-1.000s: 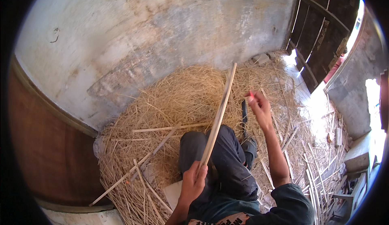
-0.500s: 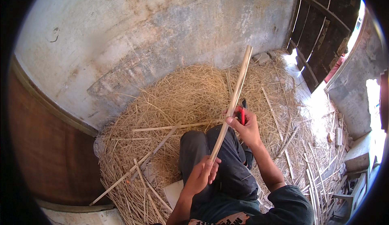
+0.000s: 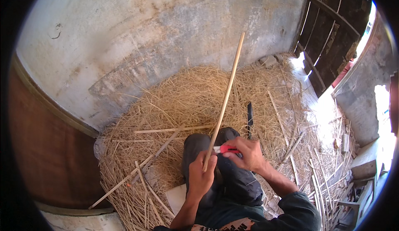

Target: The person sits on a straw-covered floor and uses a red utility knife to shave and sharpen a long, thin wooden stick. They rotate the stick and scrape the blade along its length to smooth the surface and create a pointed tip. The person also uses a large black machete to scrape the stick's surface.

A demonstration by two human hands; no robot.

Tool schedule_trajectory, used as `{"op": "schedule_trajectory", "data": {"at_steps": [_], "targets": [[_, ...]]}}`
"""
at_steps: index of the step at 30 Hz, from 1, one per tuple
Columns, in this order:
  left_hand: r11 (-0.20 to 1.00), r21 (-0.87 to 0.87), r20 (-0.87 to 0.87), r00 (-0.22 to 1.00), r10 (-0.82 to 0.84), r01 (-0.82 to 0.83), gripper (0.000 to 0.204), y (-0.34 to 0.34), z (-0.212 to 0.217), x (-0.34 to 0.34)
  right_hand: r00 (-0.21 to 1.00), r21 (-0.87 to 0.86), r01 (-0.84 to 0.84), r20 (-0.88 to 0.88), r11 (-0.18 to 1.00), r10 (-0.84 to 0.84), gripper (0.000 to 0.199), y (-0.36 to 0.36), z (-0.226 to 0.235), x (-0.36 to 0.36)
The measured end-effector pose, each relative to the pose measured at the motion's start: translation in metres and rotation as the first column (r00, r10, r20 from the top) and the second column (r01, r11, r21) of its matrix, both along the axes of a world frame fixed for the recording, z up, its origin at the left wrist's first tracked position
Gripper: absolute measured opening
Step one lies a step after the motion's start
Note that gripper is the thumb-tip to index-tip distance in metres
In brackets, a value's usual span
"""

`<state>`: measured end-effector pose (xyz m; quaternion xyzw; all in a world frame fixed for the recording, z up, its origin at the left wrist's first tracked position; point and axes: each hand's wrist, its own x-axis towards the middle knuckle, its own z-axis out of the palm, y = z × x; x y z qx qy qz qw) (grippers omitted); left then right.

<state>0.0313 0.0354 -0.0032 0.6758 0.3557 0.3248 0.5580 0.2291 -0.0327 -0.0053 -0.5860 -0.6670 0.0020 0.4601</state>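
Observation:
My left hand (image 3: 200, 177) is closed around the lower end of a long bamboo strip (image 3: 228, 91), which slants up and slightly right toward the wall. In my right hand (image 3: 248, 153) is a red utility knife (image 3: 228, 148), its pale front end pointing left at the strip just above my left fingers. Whether the blade touches the bamboo cannot be made out. Both hands are over my knees in dark trousers (image 3: 197, 152).
A heap of straw-like shavings (image 3: 187, 93) spreads before me. Loose bamboo strips (image 3: 170, 130) lie across it, left and right. A dark, narrow blade-like thing (image 3: 249, 116) rests beyond my right hand. A stained wall (image 3: 166, 35) rises behind; a wooden door (image 3: 328, 31) stands far right.
My right hand has let go of the bamboo strip and moved down, turning the utility knife toward it. The strip now shows its narrow edge and leans less to the right.

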Motion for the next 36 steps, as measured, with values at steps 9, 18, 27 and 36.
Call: {"op": "schedule_trajectory", "data": {"at_steps": [9, 18, 27, 36], "targets": [[0.993, 0.111, -0.008, 0.999, 0.033, -0.032, 0.028, -0.001, 0.013, 0.006, 0.997, 0.036, 0.073, 0.020, 0.997, -0.074, 0.031, 0.003, -0.004, -0.007], [0.960, 0.273, -0.011, 0.998, 0.069, -0.063, 0.031, -0.003, 0.019, 0.011, 0.997, 0.038, 0.023, 0.077, 0.999, -0.025, 0.031, 0.003, -0.002, -0.006], [0.909, 0.397, -0.079, 0.982, 0.174, -0.129, 0.027, -0.001, 0.013, 0.012, 0.992, 0.053, 0.061, 0.104, 0.997, -0.066, 0.031, 0.008, 0.006, -0.004], [0.874, 0.465, -0.092, 0.974, 0.208, -0.142, 0.030, 0.002, 0.013, 0.009, 0.990, 0.079, 0.055, 0.129, 0.995, -0.065, 0.029, 0.017, 0.006, 0.001]]}}
